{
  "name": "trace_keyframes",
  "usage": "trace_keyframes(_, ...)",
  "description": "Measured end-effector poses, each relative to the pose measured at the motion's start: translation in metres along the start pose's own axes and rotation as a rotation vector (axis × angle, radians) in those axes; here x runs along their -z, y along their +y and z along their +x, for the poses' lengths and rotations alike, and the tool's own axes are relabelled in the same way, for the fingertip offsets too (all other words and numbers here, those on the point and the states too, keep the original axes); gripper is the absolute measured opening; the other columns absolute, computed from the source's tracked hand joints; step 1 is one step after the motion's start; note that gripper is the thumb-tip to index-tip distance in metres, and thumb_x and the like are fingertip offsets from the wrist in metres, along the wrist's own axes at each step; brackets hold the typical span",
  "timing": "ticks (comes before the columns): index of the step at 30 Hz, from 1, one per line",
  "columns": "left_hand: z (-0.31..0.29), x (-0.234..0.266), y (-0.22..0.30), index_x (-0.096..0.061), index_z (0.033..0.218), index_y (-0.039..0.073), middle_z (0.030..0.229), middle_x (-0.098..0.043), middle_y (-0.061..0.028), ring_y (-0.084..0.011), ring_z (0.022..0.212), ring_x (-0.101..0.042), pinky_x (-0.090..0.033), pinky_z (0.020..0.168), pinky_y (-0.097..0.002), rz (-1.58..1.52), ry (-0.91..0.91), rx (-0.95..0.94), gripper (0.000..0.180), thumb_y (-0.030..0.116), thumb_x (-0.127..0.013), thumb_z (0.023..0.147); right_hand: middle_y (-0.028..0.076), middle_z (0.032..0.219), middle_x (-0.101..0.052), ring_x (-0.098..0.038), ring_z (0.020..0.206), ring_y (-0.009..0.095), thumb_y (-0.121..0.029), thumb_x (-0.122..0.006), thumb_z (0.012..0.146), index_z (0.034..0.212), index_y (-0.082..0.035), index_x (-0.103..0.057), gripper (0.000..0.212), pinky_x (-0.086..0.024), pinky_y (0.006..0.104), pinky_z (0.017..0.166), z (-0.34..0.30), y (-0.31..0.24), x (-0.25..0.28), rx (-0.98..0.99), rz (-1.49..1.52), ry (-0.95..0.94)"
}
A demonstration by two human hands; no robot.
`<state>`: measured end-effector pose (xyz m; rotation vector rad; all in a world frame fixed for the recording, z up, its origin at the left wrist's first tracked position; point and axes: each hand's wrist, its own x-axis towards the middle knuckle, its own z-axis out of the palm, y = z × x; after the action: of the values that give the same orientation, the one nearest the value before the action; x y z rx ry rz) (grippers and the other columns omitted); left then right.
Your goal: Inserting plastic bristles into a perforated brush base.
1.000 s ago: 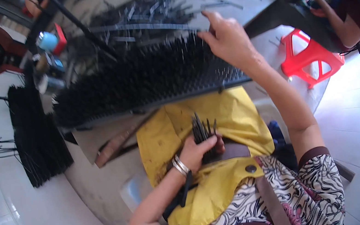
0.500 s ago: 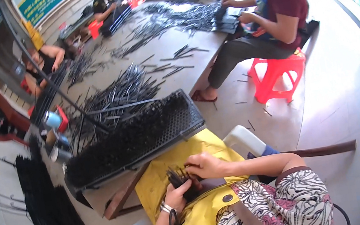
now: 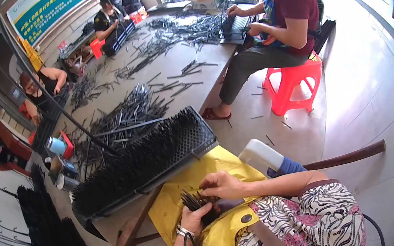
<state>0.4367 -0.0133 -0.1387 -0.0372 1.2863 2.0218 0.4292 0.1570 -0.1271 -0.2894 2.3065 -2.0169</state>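
Observation:
Over the yellow apron [image 3: 167, 198] on my lap, my left hand [image 3: 194, 218] is closed around a bundle of thin black strips [image 3: 194, 200], their ends fanning up out of the fist. My right hand [image 3: 224, 186] sits just beside it, thumb and fingers pinched at the bundle's edge; whether a single strip is between them is too small to make out. Just beyond my hands stands a black perforated tray [image 3: 202, 142], tilted, with dense rows of black strips [image 3: 134, 160] upright in its holes. The near right end of its grid shows bare holes.
Loose black strips [image 3: 128, 107] lie heaped on the large table [image 3: 148, 69]. Cups [image 3: 57, 144] stand at its left edge. Finished-looking black bristly bundles [image 3: 57, 230] hang at left. A person [image 3: 292, 12] sits on a red stool [image 3: 293, 83] at right; other people work at the far side.
The view has tilted up a little, so the table shows lower. My right hand stays at the bundle, with fingers slightly shifted. The person at right has moved their hands over their black panel.

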Motion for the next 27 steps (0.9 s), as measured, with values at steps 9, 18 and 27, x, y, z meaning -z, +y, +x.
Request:
trace_keyframes(9, 0.001, -0.003, 0.009, -0.054, 0.101, -0.001, 0.082, -0.062, -0.0109, -0.0198, 0.073, -0.060, -0.048, 0.069, -0.0298, -0.059, 0.058, -0.002, 0.022, 0.009, -0.054, 0.082, 0.005, 0.071, -0.063, -0.057, 0.058, 0.008, 0.001, -0.062, 0.077, 0.089, 0.004, -0.062, 0.013, -0.047, 0.0217, 0.053, 0.024, -0.017, 0.032, -0.086, 0.124, 0.096)
trace_keyframes(18, 0.006, 0.019, 0.003, -0.049, 0.109, 0.003, 0.072, -0.055, -0.0074, -0.0118, 0.051, -0.045, -0.035, 0.045, -0.0249, -0.284, 0.190, -0.122, 0.023, 0.009, -0.052, 0.087, 0.007, 0.078, -0.064, -0.058, 0.064, 0.009, 0.000, -0.059, 0.082, 0.096, 0.005, -0.060, 0.015, -0.047, 0.0198, 0.058, 0.083, -0.026, 0.051, 0.281, 0.022, 0.389)
trace_keyframes(27, 0.006, 0.014, -0.003, -0.048, 0.108, 0.003, 0.076, -0.057, -0.0084, -0.0158, 0.057, -0.053, -0.043, 0.049, -0.0278, -0.273, 0.199, -0.068, 0.025, 0.011, -0.054, 0.085, 0.000, 0.078, -0.062, -0.057, 0.068, 0.004, -0.002, -0.061, 0.082, 0.096, 0.001, -0.061, 0.015, -0.049, 0.0184, 0.060, 0.126, -0.008, 0.016, 0.517, -0.112, 0.449)
